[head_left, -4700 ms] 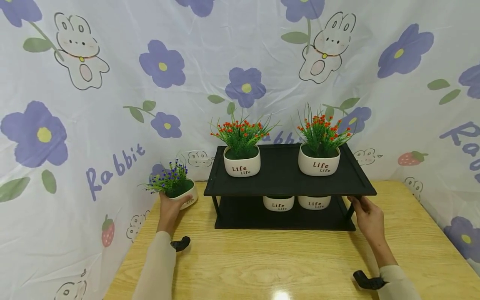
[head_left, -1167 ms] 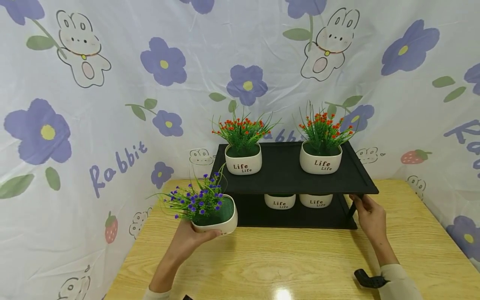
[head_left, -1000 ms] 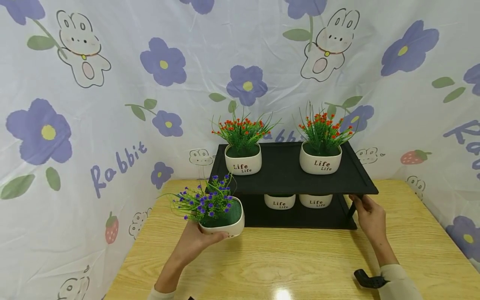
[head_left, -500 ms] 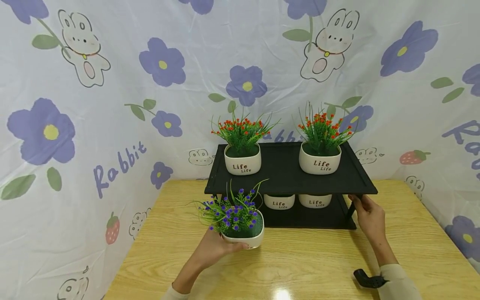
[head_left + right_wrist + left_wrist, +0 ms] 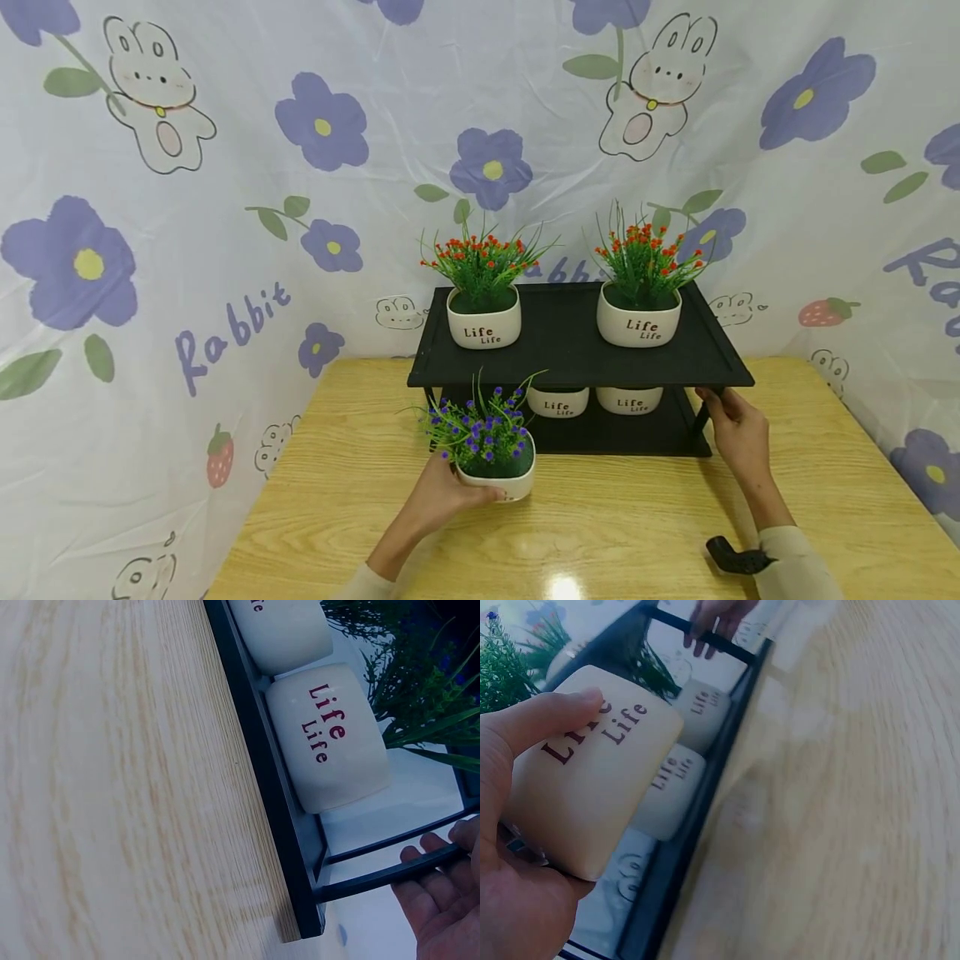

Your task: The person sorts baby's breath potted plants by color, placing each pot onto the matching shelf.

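Observation:
My left hand (image 5: 438,500) holds a potted plant with small blue-purple flowers (image 5: 517,483), thumb across the front of its white pot. It is in front of the left half of a black two-tier shelf (image 5: 558,354), overlapping its lower tier in the head view. In the left wrist view, the lettered face of the white pot (image 5: 607,780) fills much of the left side. My right hand (image 5: 738,433) grips the shelf's right front post (image 5: 382,879), fingers curled behind it. Two white pots, one (image 5: 628,402) right of the other (image 5: 557,404), stand on the lower tier.
Two pots with red flowers stand on the upper tier, one at left (image 5: 486,329) and one at right (image 5: 639,325). The shelf sits on a wooden table (image 5: 600,517). A patterned cloth (image 5: 420,83) hangs behind it.
The blue-flowered plant, held in my left hand, has moved from the table left of the shelf rightward and nearer, to the shelf's front. My right hand stays at the post.

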Tool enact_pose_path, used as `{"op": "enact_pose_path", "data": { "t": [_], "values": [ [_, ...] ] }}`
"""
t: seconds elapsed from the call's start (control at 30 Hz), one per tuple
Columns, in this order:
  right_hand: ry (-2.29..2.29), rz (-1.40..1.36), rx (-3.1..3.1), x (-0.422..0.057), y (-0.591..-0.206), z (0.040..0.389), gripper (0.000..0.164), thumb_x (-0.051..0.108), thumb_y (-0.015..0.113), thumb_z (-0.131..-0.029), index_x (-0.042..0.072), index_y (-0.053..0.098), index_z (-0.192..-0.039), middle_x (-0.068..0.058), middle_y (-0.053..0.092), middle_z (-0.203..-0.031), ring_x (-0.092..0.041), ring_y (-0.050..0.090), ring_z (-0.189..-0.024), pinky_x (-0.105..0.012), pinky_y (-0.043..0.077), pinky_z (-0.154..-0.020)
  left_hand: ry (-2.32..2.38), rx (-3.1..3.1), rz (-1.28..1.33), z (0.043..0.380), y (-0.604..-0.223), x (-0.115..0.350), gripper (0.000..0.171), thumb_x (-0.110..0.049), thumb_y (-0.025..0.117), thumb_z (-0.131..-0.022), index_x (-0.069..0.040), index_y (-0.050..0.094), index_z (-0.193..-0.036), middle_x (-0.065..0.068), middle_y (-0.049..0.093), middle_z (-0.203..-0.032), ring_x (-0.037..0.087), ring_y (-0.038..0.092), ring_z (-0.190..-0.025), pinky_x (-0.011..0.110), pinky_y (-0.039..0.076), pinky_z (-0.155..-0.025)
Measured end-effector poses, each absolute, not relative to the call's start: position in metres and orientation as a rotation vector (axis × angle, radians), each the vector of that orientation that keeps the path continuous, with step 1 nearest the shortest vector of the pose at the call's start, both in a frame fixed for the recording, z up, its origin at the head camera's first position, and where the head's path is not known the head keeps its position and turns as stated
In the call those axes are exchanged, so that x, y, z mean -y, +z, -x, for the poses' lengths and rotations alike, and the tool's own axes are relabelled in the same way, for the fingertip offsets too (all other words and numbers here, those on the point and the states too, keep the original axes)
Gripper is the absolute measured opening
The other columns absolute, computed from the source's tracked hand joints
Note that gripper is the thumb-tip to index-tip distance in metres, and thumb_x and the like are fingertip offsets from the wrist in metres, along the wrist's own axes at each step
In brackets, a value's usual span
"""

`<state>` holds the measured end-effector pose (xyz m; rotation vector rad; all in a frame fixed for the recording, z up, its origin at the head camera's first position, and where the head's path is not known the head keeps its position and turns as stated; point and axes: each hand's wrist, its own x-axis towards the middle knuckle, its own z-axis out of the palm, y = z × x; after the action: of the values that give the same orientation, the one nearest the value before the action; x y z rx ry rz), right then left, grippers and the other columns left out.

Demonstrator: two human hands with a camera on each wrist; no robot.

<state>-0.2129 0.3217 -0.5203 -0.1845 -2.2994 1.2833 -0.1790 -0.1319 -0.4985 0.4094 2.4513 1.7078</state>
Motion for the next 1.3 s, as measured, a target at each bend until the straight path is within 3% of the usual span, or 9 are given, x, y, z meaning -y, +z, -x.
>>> {"op": "enact_pose_path", "data": {
  "t": [0.2, 0.37, 0.63, 1.0, 1.3],
  "values": [
    [1.288, 0.186, 2.300, -0.321, -0.521, 0.212, 0.040, 0.026, 0.054, -0.114, -0.002, 0.071, -0.136, -0.026, 0.073, -0.128, 0.031, 0.050, -0.098, 0.005, 0.039, -0.086, 1.709, -2.513, -0.317, 0.188, -0.514, 0.132, 0.096, -0.028, 0.102, -0.070, -0.014, 0.050, -0.150, 0.009, 0.063, -0.142, 0.026, 0.062, -0.129, 0.048, 0.050, -0.112],
    [1.298, 0.194, 2.296, -0.321, -0.521, 0.212, 0.039, 0.025, 0.054, -0.113, -0.001, 0.070, -0.137, -0.026, 0.073, -0.127, 0.031, 0.050, -0.097, 0.005, 0.040, -0.085, 1.738, -2.518, -0.247, 0.194, -0.525, 0.132, 0.100, -0.027, 0.102, -0.069, -0.012, 0.048, -0.151, 0.011, 0.063, -0.142, 0.028, 0.062, -0.131, 0.049, 0.048, -0.114],
    [1.304, 0.204, 2.288, -0.320, -0.521, 0.213, 0.039, 0.025, 0.055, -0.113, -0.001, 0.070, -0.138, -0.025, 0.073, -0.128, 0.031, 0.051, -0.096, 0.004, 0.041, -0.086, 1.878, -2.424, -0.152, 0.204, -0.534, 0.130, 0.118, -0.023, 0.102, -0.071, -0.013, 0.029, -0.163, 0.016, 0.048, -0.158, 0.036, 0.049, -0.147, 0.055, 0.038, -0.124],
    [1.301, 0.198, 2.281, -0.321, -0.522, 0.213, 0.038, 0.024, 0.054, -0.113, -0.001, 0.069, -0.138, -0.026, 0.073, -0.128, 0.030, 0.052, -0.097, 0.004, 0.041, -0.087, 1.953, -2.431, -0.142, 0.219, -0.541, 0.126, 0.109, -0.025, 0.100, -0.075, -0.013, 0.037, -0.162, 0.014, 0.047, -0.162, 0.036, 0.044, -0.153, 0.057, 0.039, -0.124],
    [1.307, 0.190, 2.272, -0.321, -0.523, 0.213, 0.038, 0.024, 0.056, -0.113, -0.001, 0.070, -0.138, -0.027, 0.073, -0.128, 0.030, 0.052, -0.097, 0.004, 0.041, -0.087, 2.027, -2.445, -0.210, 0.233, -0.542, 0.117, 0.101, -0.018, 0.099, -0.075, -0.016, 0.041, -0.157, 0.008, 0.056, -0.153, 0.029, 0.055, -0.143, 0.051, 0.044, -0.120]
  ]
}}
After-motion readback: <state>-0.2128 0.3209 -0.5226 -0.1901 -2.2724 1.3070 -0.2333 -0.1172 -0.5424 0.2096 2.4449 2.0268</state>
